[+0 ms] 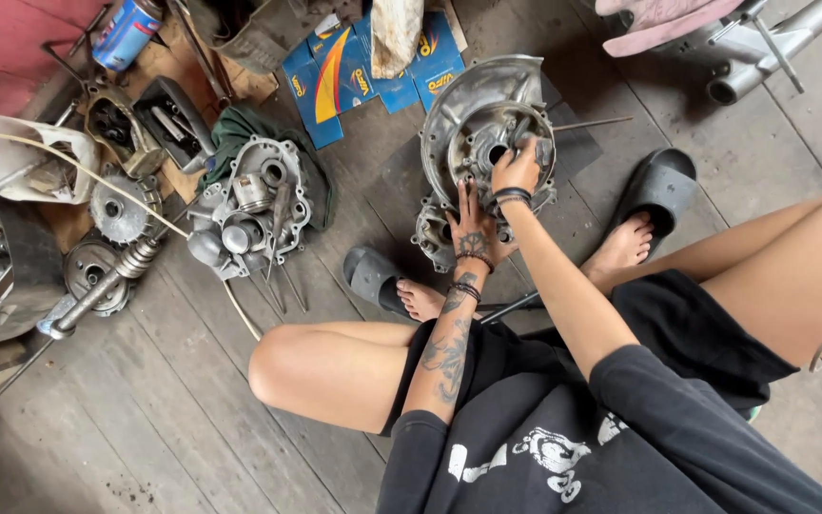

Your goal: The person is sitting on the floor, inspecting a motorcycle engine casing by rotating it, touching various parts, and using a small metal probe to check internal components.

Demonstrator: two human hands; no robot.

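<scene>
Cast-metal engine casing, round and dished, standing tilted on the wooden floor between the two bare feet, on a dark mat. Looks heavy, rigid and probably greasy: no give anywhere, likely slick on the polished curve, best gripped by the thick outer rim or the ribbed hub, not the thin edge. Left hand laid flat against the lower face, fingers spread and straight, closed on nothing, steadying only. Right hand up at the central hub, fingers curled in around a small dark part there; whether pinched tight or merely pressed, cannot tell.

Further out: black slides on the feet, a second crankcase half with pistons and screwdrivers on a green rag, blue cartons beyond, gears and a shaft to the far left.
</scene>
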